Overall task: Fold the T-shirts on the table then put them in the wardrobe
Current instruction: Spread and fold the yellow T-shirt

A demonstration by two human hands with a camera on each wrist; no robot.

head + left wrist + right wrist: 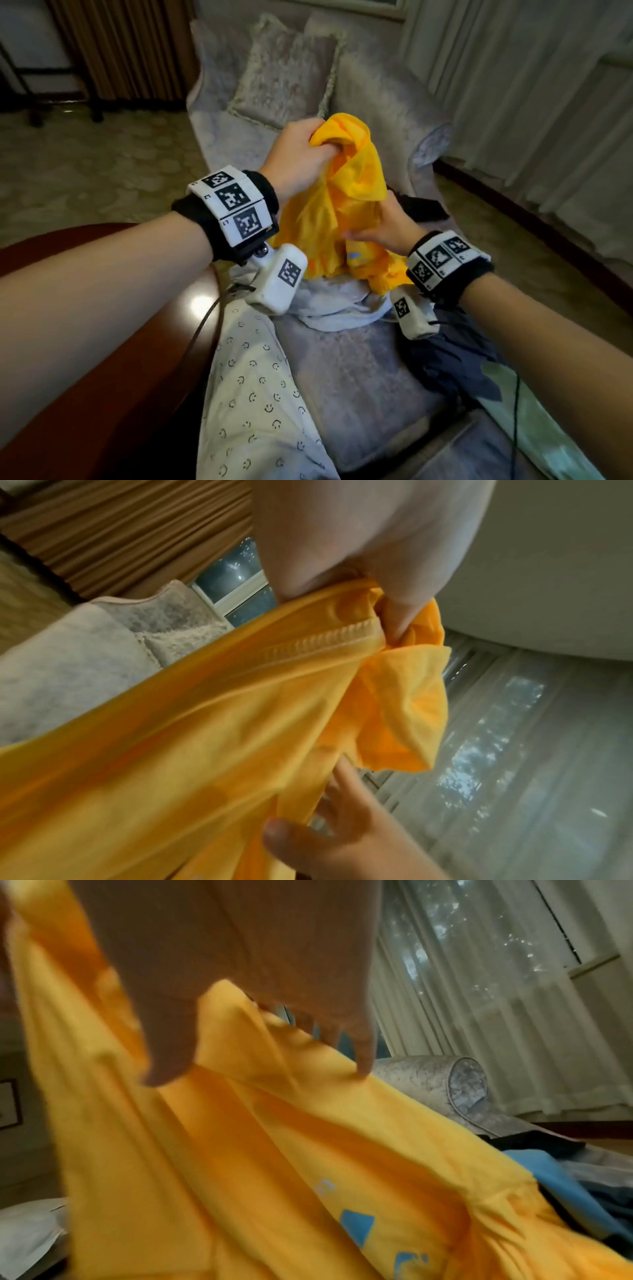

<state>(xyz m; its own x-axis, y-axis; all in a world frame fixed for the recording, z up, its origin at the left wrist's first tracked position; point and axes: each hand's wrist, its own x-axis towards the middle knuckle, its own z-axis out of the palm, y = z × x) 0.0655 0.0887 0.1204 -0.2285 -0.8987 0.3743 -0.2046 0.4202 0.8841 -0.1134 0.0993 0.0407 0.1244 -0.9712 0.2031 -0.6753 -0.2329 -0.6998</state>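
One yellow T-shirt (337, 205) was up in the air over the sofa (363, 370), bunched and hanging, its lower folds trailing onto a pale blue-grey garment (337, 308) heaped on the seat. The left hand (296, 161) had its grip clamped on the top of the shirt, fingers curled tight around gathered cloth right by the ribbed collar (318, 642). The right hand (387, 229) was lower, thumb and fingers pinching a fold at the shirt's side. Blue printed shapes (358, 1223) showed on the yellow front, but the folds cut them off and no word could be read. Around it, counted: one dark navy garment (452, 363) by the right forearm, one pale green piece (534, 418) at the lower right edge, one white cloth with small smiley faces (253, 387) running down the near side, and one black item (423, 207) half hidden behind the shirt, too covered to identify. One cushion (284, 72) leaned on the sofa back. A dark red-brown desk (113, 359) curved in at the left, mostly covered by the left forearm. Both wrists carried bands with black-and-white square markers.
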